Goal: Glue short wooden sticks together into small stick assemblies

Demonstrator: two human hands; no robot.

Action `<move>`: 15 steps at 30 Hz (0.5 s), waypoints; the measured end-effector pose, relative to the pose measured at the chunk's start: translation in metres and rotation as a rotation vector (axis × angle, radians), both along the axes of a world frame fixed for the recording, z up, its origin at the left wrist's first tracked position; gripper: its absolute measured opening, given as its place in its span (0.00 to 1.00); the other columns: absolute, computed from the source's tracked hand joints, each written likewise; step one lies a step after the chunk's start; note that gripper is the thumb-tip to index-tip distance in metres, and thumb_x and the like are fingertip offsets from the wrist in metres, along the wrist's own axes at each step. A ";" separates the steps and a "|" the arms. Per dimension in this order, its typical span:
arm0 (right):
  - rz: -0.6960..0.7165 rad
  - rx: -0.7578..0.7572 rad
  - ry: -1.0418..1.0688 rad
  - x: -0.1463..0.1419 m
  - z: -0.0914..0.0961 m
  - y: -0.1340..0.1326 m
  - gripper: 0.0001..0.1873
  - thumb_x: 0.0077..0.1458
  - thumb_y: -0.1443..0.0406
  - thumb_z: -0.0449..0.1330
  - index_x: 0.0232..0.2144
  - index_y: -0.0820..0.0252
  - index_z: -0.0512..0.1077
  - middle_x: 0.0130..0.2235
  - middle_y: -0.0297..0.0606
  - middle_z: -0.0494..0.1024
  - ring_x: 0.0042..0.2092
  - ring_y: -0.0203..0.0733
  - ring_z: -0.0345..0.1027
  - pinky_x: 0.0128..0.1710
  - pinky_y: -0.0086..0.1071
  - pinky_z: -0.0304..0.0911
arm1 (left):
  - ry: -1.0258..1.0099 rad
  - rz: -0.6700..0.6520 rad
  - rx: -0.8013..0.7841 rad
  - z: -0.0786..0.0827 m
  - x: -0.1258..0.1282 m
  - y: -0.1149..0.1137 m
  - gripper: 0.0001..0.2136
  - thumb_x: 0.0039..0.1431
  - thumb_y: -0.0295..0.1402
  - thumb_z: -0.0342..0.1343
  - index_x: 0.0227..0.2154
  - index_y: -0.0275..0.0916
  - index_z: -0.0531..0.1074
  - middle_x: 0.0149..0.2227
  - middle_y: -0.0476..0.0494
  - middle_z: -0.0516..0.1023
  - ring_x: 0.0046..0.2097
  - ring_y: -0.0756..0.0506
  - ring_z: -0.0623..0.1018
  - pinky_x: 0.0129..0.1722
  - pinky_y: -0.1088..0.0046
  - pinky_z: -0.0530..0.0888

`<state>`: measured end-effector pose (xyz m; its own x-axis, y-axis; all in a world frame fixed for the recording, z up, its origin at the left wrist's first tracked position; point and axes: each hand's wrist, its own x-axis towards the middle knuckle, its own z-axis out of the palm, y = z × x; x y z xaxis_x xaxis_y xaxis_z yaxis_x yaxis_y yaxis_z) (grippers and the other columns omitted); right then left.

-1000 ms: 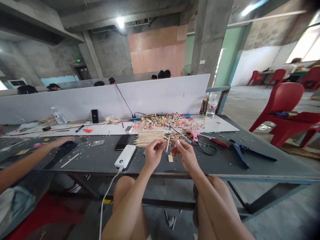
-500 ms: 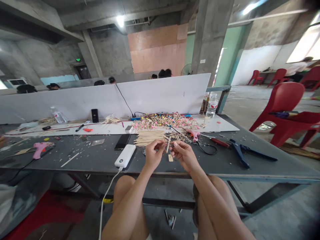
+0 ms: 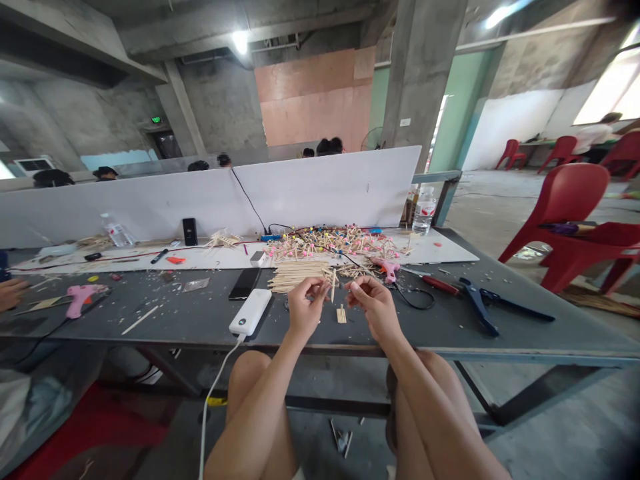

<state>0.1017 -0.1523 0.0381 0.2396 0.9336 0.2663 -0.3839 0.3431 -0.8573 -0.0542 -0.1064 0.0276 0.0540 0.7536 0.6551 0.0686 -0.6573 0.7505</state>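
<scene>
Above the front of the dark table, my left hand (image 3: 305, 308) pinches a short wooden stick (image 3: 333, 287), which points nearly upright between thumb and forefinger. My right hand (image 3: 373, 308) is a little to the right, apart from the stick. Its thumb and fingers are curled together; whatever lies between the tips is too small to make out. Below and between both hands, a small flat wooden piece (image 3: 341, 315) rests on the table. Just behind my left hand lies a row of wooden sticks (image 3: 295, 276).
Colour-tipped sticks (image 3: 330, 241) are heaped at the back. A pink glue gun (image 3: 388, 269) and blue-handled cutters (image 3: 477, 307) lie right; a white power bank (image 3: 251, 312) and black phone (image 3: 246, 284) left. Another person's hand (image 3: 13, 293) is by another pink glue gun (image 3: 79, 300).
My right hand has drawn away to the right from the stick, which stays in my left hand. At the far left, another person's hand has come further into view.
</scene>
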 end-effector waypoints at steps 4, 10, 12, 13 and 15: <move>-0.035 -0.010 0.012 0.002 0.000 0.001 0.20 0.41 0.55 0.75 0.29 0.58 0.71 0.32 0.37 0.80 0.26 0.35 0.69 0.26 0.30 0.66 | 0.046 0.079 0.111 0.003 -0.003 -0.001 0.10 0.63 0.42 0.60 0.36 0.39 0.76 0.33 0.44 0.81 0.28 0.48 0.80 0.29 0.74 0.74; -0.022 -0.059 0.049 0.002 -0.002 0.002 0.19 0.36 0.57 0.76 0.26 0.59 0.73 0.34 0.39 0.81 0.27 0.35 0.69 0.26 0.30 0.65 | 0.066 0.104 0.152 0.007 -0.005 -0.004 0.11 0.64 0.43 0.59 0.35 0.39 0.76 0.33 0.43 0.82 0.28 0.47 0.80 0.29 0.74 0.74; -0.040 -0.069 0.075 0.003 -0.003 0.004 0.19 0.34 0.58 0.77 0.26 0.59 0.73 0.35 0.38 0.80 0.27 0.35 0.69 0.25 0.30 0.64 | 0.056 0.100 0.147 0.006 -0.005 -0.003 0.11 0.63 0.43 0.59 0.35 0.39 0.77 0.33 0.44 0.82 0.28 0.47 0.80 0.29 0.74 0.74; -0.053 -0.070 0.089 0.003 -0.004 0.004 0.19 0.34 0.59 0.77 0.25 0.59 0.73 0.35 0.37 0.80 0.26 0.35 0.69 0.24 0.29 0.63 | 0.049 0.094 0.143 0.006 -0.005 -0.003 0.11 0.63 0.43 0.59 0.35 0.39 0.77 0.33 0.44 0.82 0.28 0.47 0.80 0.29 0.74 0.74; -0.076 -0.071 0.115 0.005 -0.006 0.006 0.19 0.33 0.60 0.77 0.24 0.58 0.72 0.35 0.36 0.79 0.26 0.34 0.68 0.24 0.29 0.62 | 0.038 0.083 0.135 0.005 -0.005 -0.003 0.11 0.63 0.42 0.60 0.36 0.40 0.77 0.33 0.43 0.82 0.28 0.47 0.80 0.29 0.74 0.74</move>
